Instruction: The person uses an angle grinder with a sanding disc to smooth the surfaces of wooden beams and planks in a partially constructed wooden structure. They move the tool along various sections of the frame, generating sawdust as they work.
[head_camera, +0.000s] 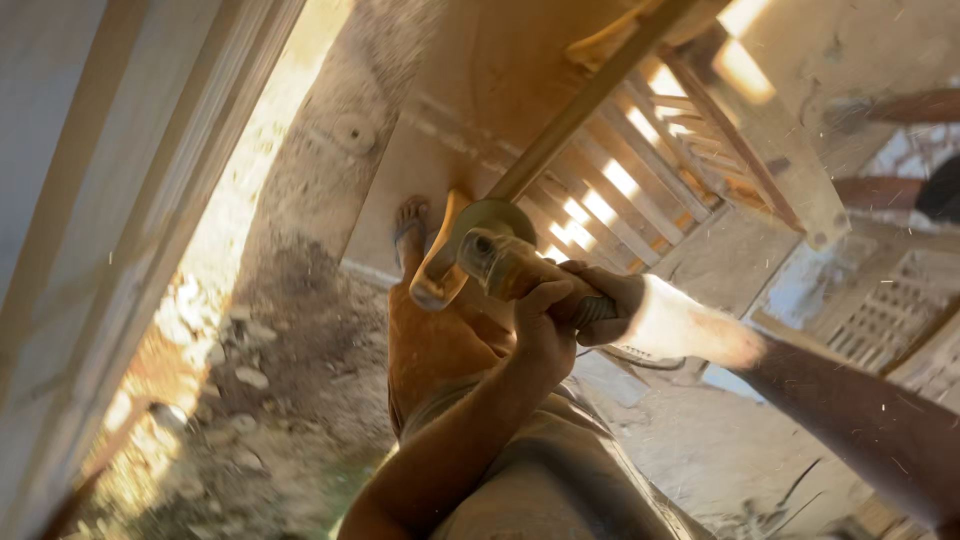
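A dusty angle grinder (500, 262) is held in both hands near the middle of the view. My left hand (545, 325) wraps its body from below, the forearm running down to the bottom edge. My right hand (612, 298) grips the rear handle, the arm coming in from the right. The grinder's round disc (492, 216) rests against a curved, pale wooden piece (442, 268) at the end of a long wooden bar (590, 95). Fine dust specks float in the air.
My foot in a sandal (410, 235) stands on the dusty floor just left of the disc. A slatted wooden frame (640, 185) lies behind the bar. Pale door panels (90, 200) fill the left side. Rubble and stones (250, 375) litter the ground. A cable (640, 358) trails below my right hand.
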